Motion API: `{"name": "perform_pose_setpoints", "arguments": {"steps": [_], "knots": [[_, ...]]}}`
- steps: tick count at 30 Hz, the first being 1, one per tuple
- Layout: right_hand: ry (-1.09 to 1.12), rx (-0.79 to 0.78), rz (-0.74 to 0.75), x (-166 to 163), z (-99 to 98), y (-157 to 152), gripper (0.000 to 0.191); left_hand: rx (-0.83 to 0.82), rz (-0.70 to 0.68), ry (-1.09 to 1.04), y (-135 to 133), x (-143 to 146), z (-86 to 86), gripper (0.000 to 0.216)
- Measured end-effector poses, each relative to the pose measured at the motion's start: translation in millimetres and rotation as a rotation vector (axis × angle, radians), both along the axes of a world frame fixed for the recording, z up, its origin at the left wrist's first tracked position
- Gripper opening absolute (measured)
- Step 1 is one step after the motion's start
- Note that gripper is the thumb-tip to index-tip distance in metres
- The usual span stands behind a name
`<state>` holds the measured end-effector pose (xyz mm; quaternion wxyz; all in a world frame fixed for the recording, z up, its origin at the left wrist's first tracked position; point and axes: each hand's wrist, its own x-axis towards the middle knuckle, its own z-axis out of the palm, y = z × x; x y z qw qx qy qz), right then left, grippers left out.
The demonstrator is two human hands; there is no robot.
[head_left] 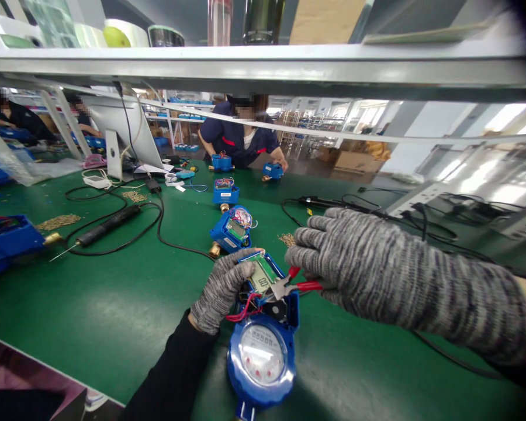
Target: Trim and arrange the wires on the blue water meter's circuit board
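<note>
A blue water meter [262, 354] with a round counter dial lies on the green bench in front of me. At its upper end my left hand [222, 287], in a grey knitted glove, is closed on the LCD display board [260, 277], which shows digits. My right hand [333, 251], gloved alike, grips red-handled pliers [284, 287]. Their metal jaws are at the lower right edge of the display board; whether they bite on anything I cannot tell. Pink-red wires [244, 311] loop out between the board and the dial.
More blue meters [232, 229] stand in a row beyond my hands. To the left lie a soldering iron [109, 225] with its cable, small brass pins [58, 222] and another blue meter [9, 242]. A monitor [125, 131] stands behind. Across the bench a person [241, 131] touches a meter. A shelf [263, 64] spans overhead.
</note>
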<state>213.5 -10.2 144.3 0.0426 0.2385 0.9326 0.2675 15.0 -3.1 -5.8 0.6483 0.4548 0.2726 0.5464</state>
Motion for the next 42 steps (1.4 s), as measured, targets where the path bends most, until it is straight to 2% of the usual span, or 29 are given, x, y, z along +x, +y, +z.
{"name": "perform_pose_setpoints", "arguments": {"steps": [7, 19, 30, 42], "knots": [[0.005, -0.024, 0.006, 1.6, 0.8, 1.3, 0.024, -0.027, -0.023, -0.018, -1.5, -0.3, -1.0, 0.050], [0.010, -0.010, 0.019, 2.2, 1.0, 2.0, 0.027, 0.025, 0.011, 0.027, 1.3, -1.6, -1.7, 0.044], [0.022, 0.011, 0.043, 1.8, 0.2, 1.8, 0.021, 0.005, -0.011, 0.002, -0.4, -1.9, -1.7, 0.043], [0.030, 0.011, -0.051, 6.8, -16.2, -7.1, 0.015, -0.012, -0.005, -0.029, -0.1, -0.8, 1.9, 0.043]]}}
